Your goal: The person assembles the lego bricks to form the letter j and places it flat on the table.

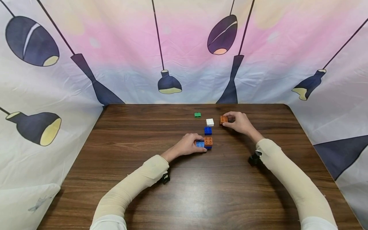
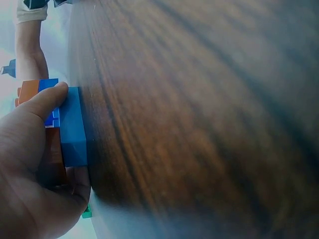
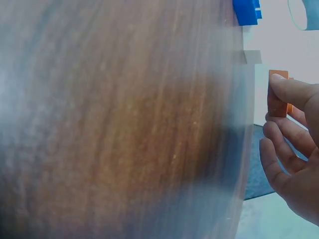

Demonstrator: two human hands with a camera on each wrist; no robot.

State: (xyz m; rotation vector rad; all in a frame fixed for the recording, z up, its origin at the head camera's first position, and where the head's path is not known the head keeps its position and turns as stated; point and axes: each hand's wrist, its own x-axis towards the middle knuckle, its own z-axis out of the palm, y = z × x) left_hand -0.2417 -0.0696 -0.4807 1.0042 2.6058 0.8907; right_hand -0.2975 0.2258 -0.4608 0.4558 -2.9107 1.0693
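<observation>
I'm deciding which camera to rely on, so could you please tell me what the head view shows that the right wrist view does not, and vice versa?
Only the head view shows the left hand, the green brick and the cream sleeves on both arms.

Only the right wrist view shows the lower fingers of the right hand.

Both show that hand pinching an orange brick, the wooden table and the printed backdrop; blue brickwork appears in each, though which piece the wrist view catches is unclear.
</observation>
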